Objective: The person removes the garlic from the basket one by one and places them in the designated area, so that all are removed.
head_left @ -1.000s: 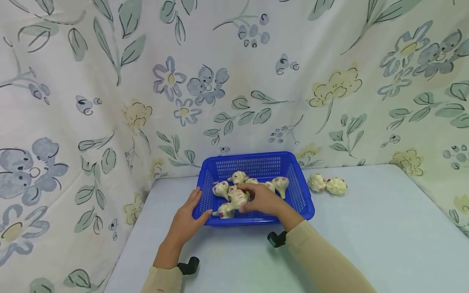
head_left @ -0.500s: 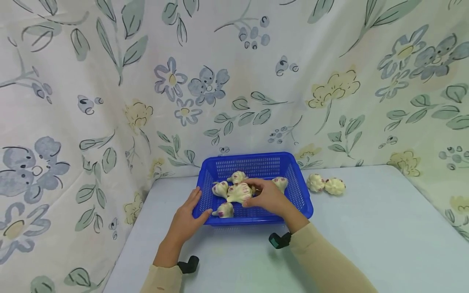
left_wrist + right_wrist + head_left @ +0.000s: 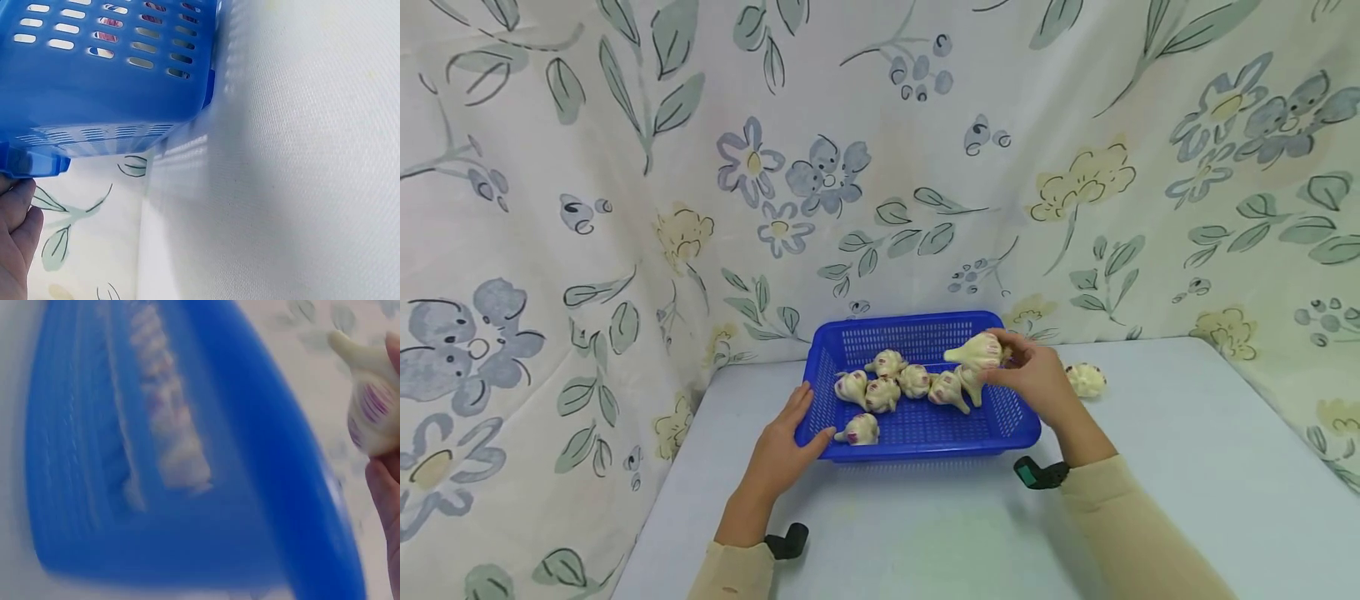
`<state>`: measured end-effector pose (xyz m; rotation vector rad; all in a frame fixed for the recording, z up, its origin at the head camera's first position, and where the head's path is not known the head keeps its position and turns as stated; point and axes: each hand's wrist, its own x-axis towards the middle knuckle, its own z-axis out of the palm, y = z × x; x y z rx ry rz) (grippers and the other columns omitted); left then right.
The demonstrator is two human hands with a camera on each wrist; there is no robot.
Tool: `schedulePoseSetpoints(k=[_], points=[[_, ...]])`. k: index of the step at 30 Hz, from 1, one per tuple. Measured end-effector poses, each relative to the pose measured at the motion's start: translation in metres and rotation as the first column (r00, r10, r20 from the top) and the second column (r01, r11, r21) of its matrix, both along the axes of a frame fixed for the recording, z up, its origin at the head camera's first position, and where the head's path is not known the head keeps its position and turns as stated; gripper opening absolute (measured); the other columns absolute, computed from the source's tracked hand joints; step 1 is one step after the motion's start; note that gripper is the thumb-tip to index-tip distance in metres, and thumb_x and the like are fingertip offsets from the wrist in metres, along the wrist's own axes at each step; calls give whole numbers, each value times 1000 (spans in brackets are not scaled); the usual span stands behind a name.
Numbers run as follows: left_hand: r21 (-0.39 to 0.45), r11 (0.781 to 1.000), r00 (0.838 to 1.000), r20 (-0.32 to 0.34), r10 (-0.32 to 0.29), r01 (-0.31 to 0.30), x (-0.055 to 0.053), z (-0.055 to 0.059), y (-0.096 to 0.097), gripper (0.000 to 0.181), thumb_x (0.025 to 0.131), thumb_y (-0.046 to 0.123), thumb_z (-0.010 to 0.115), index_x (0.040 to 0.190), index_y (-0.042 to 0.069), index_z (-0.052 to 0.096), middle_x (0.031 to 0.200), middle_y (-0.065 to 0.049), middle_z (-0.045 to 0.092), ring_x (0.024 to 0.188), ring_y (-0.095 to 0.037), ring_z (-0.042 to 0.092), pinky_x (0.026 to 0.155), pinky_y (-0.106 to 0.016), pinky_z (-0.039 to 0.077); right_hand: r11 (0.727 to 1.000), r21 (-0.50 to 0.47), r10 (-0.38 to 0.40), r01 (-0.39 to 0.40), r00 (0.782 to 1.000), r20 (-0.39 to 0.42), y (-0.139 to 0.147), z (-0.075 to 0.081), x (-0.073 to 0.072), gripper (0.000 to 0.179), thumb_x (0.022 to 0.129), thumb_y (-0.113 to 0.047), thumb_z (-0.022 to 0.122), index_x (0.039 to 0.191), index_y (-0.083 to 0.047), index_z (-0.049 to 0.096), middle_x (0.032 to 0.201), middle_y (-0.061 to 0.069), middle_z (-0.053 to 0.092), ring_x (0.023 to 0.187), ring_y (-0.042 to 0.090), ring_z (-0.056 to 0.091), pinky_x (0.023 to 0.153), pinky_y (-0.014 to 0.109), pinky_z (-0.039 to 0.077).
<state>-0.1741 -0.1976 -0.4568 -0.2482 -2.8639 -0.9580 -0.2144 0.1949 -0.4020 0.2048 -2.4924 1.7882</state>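
Note:
Above the right end of the blue plastic basket (image 3: 917,451), my right hand (image 3: 1037,377) pinches a garlic bulb (image 3: 981,351) between thumb and fingers. That white, purple-streaked bulb is held on its side, stem to the left. At the right edge of the right wrist view the same bulb (image 3: 375,409) shows in the fingertips, beyond the blurred basket wall. My left hand (image 3: 778,446) rests on the basket's front-left corner, fingers fairly straight along the left rim and thumb over the front rim. Several more garlic bulbs (image 3: 882,394) lie inside the basket, one apart near the front left.
Right of the basket another whitish bulb (image 3: 1086,380) lies on the white table (image 3: 1195,467); my right hand hides the spot beside it. A floral cloth (image 3: 880,167) hangs behind and to the left of the table.
My right hand has lifted the garlic bulb from the middle of the basket and carried it right, above the right rim. My left hand stays at the corner.

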Motion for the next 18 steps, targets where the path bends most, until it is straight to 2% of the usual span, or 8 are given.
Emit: schedulePoseSetpoints(k=[3, 6, 8, 13, 18], points=[[-14, 1000, 1000, 13, 1, -1, -1, 1, 1, 82, 91, 53, 63, 155, 13, 31, 164, 2, 21, 151, -28, 22, 115, -53, 28, 993, 4, -116, 116, 993, -3, 28, 0, 1, 79, 79, -38, 82, 147, -15, 48, 147, 11, 50, 138, 32, 45, 107, 38, 45], [-37, 999, 1000, 29, 0, 2, -1, 3, 1, 83, 91, 53, 63, 156, 13, 29, 165, 2, 19, 151, -28, 21, 116, -53, 26, 975, 12, -222, 222, 975, 3, 56, -3, 1, 83, 80, -42, 80, 149, -15, 43, 149, 13, 47, 139, 33, 44, 103, 31, 45], [-54, 999, 999, 37, -4, 6, -1, 4, 0, 84, 91, 54, 62, 157, 14, 27, 165, 1, 18, 151, -28, 20, 116, -53, 25, 956, 42, -291, 290, 957, 17, 73, -6, 0, 84, 81, -46, 78, 151, -17, 42, 152, 14, 44, 141, 34, 41, 104, 33, 44], [-79, 997, 999, 35, -15, 18, 0, 4, -2, 84, 92, 57, 58, 157, 15, 26, 166, 0, 17, 151, -28, 19, 116, -55, 25, 906, 88, -420, 415, 906, 55, 110, -17, 0, 85, 83, -53, 72, 153, -20, 37, 155, 14, 40, 143, 33, 37, 109, 49, 41], [-88, 996, 1000, 5, -29, 29, 3, 2, -4, 83, 93, 60, 55, 157, 14, 27, 165, 0, 18, 151, -30, 22, 115, -56, 28, 861, 65, -508, 505, 847, 155, 140, -32, 1, 85, 84, -55, 70, 154, -27, 33, 157, 9, 37, 140, 24, 41, 112, 43, 41]])
